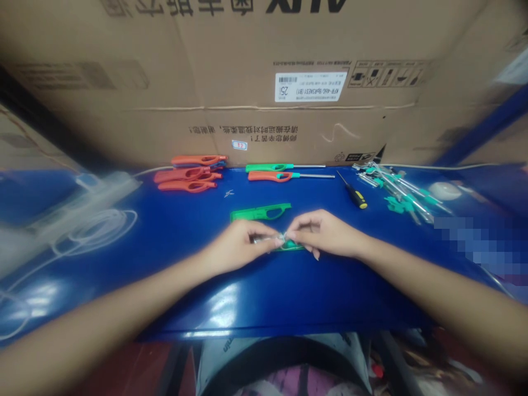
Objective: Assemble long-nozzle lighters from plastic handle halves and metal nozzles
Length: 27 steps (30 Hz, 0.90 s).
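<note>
My left hand and my right hand meet over the middle of the blue table. Both pinch a small metal part between their fingertips. Under the right fingers lies a green plastic piece, partly hidden. Just behind the hands lies a green lighter handle shell, flat on the table.
Orange handle shells are piled at the back left. A green and an orange long lighter lie at the back. A black-yellow screwdriver and several teal-ended metal tubes sit back right. Clear tubing coils left. A cardboard box stands behind.
</note>
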Available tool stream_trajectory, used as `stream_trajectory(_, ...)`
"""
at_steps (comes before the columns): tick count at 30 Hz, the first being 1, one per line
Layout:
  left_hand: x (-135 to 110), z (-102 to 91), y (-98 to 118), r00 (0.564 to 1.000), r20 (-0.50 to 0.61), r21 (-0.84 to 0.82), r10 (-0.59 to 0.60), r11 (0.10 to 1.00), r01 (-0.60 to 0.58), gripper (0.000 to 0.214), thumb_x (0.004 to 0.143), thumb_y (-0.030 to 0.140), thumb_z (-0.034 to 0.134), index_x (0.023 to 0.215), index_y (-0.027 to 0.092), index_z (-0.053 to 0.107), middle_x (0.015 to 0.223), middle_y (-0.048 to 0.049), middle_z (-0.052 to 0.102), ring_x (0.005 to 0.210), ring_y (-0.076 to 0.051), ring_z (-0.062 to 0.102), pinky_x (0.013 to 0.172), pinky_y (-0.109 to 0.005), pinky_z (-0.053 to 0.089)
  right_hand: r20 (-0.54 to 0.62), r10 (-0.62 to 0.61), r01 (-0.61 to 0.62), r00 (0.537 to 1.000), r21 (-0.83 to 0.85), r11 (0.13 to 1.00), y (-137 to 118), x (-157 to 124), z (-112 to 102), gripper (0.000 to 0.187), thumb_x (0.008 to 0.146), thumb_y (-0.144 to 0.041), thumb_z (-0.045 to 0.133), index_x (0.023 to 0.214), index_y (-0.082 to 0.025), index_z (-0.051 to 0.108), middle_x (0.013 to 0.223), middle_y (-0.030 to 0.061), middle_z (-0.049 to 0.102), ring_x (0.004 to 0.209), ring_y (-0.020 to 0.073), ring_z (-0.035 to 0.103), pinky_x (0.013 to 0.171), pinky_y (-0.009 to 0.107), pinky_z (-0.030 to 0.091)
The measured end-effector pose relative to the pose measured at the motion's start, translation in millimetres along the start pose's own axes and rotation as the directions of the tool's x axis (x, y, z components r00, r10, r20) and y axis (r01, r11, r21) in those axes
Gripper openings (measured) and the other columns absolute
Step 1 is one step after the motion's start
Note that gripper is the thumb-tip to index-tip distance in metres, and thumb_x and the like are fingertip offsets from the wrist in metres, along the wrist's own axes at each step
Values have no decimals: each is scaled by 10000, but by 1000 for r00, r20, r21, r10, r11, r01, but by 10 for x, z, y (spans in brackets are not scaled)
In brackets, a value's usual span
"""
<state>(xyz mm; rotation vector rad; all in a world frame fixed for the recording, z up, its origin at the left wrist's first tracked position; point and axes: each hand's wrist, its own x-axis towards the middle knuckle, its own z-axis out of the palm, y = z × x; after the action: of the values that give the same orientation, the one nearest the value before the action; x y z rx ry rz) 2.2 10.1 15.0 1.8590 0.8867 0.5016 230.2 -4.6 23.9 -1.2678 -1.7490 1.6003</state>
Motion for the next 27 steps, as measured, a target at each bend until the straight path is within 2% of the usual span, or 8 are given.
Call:
stream_trajectory(4,-3,7,9,1000,-11,7,-9,1000,10,245,884,340,689,1001,159,805,871,-49,769,743,-151,632,659,-222,468,-33,11,-11,999,17,1000,0,-1,8,366,782,-490,753,842,-138,673,533,-63,554,418,62,508,393,185,463)
stream_trajectory(14,-8,26,-12,997,-6,51,71,996,-71,235,925,327,656,1032,177,801,839,-30,745,717,-131,601,650,-211,438,-46,-9,8,999,-6,1000,27,-13,41,326,806,-455,738,848,-138,678,545,-52,552,439,64,496,394,178,429)
stream_trajectory(27,-5,44,-23,999,-37,17,38,999,-37,246,922,355,655,1019,178,795,909,-35,779,765,-152,647,660,-220,463,-58,14,-12,998,39,999,14,6,39,313,811,-448,732,844,-145,659,508,-67,544,417,63,503,401,184,449)
